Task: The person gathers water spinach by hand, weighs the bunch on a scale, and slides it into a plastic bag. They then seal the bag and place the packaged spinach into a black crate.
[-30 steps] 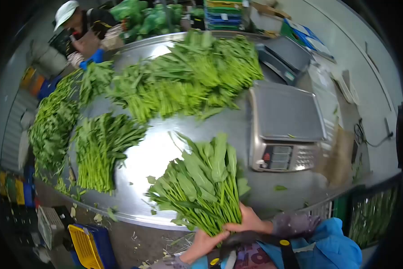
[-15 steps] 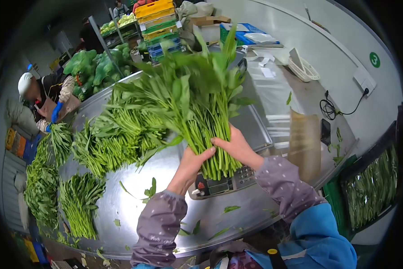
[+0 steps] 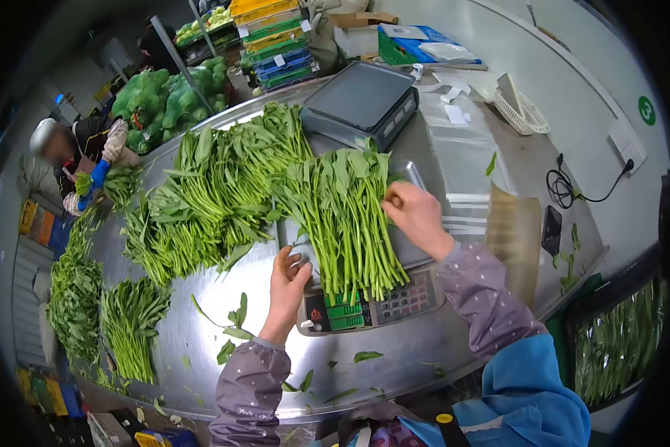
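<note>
A bunch of leafy green stems (image 3: pixel 350 231) lies on the pan of a digital scale (image 3: pixel 331 316), its cut ends toward me over the keypad and the lit green display. My left hand (image 3: pixel 286 287) is just left of the cut ends, fingers loosely bent and apart, holding nothing. At the bunch's right edge is my right hand (image 3: pixel 418 216), its fingers curled with a small gap by the thumb. Whether its fingertips touch the stems is unclear. To the left lies a big pile of the same greens (image 3: pixel 216 186).
A second scale (image 3: pixel 364 97) stands behind the bunch. Plastic bags (image 3: pixel 461 149), a white basket (image 3: pixel 525 115) and a phone (image 3: pixel 551 231) lie to the right. Another bunch (image 3: pixel 134 328) lies at the left, where a co-worker in blue gloves (image 3: pixel 96 179) handles greens. Stacked crates (image 3: pixel 279 45) stand behind.
The bunch has gone from upright between both hands to lying on the scale. My hands have let go and moved apart. The scale's display now glows green, and the second scale is uncovered.
</note>
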### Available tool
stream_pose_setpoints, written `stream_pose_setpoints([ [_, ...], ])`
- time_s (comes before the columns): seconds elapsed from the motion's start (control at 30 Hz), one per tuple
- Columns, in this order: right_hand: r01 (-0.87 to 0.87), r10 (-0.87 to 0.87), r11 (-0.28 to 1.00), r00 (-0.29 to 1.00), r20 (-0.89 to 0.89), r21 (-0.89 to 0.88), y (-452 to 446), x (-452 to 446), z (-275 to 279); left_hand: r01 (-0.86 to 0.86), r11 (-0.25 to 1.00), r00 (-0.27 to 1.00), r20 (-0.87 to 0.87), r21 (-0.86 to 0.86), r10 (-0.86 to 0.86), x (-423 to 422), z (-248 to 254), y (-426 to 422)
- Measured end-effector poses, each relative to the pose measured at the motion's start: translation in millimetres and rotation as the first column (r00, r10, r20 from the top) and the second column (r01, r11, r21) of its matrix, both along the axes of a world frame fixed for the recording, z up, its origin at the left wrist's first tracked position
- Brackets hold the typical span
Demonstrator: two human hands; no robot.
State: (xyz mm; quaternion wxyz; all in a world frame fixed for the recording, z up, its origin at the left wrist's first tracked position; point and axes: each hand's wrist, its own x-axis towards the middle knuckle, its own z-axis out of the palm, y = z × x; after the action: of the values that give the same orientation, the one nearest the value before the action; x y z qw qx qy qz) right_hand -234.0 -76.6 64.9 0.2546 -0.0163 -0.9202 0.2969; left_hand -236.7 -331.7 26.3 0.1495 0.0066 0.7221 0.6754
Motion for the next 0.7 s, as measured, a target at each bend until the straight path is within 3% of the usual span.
stream_pose_setpoints([
  [0.03, -0.012, 0.012, 1.0, 1.0, 0.009, -0.006, -3, -10, -2, -0.012, 1.0, 1.0, 0.009, -0.006, 0.012, 3, 0, 0],
  [0.1, -0.152, 0.225, 0.941, 0.948, -0.225, 0.301, -5, -33, -13, -0.014, 1.0, 0.999, -0.047, -0.018, 0.013, 6, 2, 1],
  [0.13, -0.16, 0.253, 0.892, 0.952, -0.173, 0.423, -4, -43, -18, -0.027, 1.0, 0.998, -0.061, -0.008, 0.026, 8, 2, 2],
  [0.17, -0.178, 0.266, 0.891, 0.95, -0.163, 0.417, -1, -51, -22, -0.04, 0.999, 0.998, -0.049, -0.012, 0.04, 9, 3, 1],
  [0.23, -0.229, 0.352, 0.761, 0.932, -0.089, 0.608, 2, -62, -26, -0.038, 0.999, 0.996, -0.084, -0.024, 0.036, 12, 1, -2],
  [0.27, -0.225, 0.366, 0.749, 0.924, -0.107, 0.623, 4, -61, -20, -0.049, 0.999, 0.995, -0.086, -0.013, 0.047, 15, 3, -3],
  [0.37, -0.238, 0.394, 0.861, 0.871, -0.292, 0.45, 8, -44, -4, -0.068, 0.998, 0.994, -0.087, -0.012, 0.067, 22, 4, -9],
  [0.43, -0.285, 0.432, 0.848, 0.861, -0.269, 0.448, 10, -20, -5, -0.096, 0.995, 0.994, -0.061, -0.004, 0.095, 28, 6, -13],
  [0.5, -0.382, 0.538, 0.733, 0.831, -0.137, 0.562, 15, 6, -15, -0.114, 0.993, 0.993, -0.031, 0.014, 0.115, 33, 6, -17],
  [0.53, -0.393, 0.55, 0.727, 0.824, -0.136, 0.563, 18, 18, -21, -0.134, 0.991, 0.991, -0.02, 0.019, 0.134, 36, 5, -19],
  [0.6, -0.554, 0.602, 0.619, 0.79, 0.116, 0.557, 23, 37, -33, -0.143, 0.989, 0.99, -0.013, 0.024, 0.143, 42, -1, -25],
  [0.63, -0.562, 0.609, 0.613, 0.784, 0.121, 0.555, 23, 40, -33, -0.138, 0.99, 0.99, -0.01, 0.028, 0.138, 45, -4, -28],
  [0.7, -0.476, 0.545, 0.799, 0.832, -0.107, 0.368, 24, 47, -26, -0.152, 0.988, 0.988, 0.001, 0.019, 0.152, 53, -9, -32],
])
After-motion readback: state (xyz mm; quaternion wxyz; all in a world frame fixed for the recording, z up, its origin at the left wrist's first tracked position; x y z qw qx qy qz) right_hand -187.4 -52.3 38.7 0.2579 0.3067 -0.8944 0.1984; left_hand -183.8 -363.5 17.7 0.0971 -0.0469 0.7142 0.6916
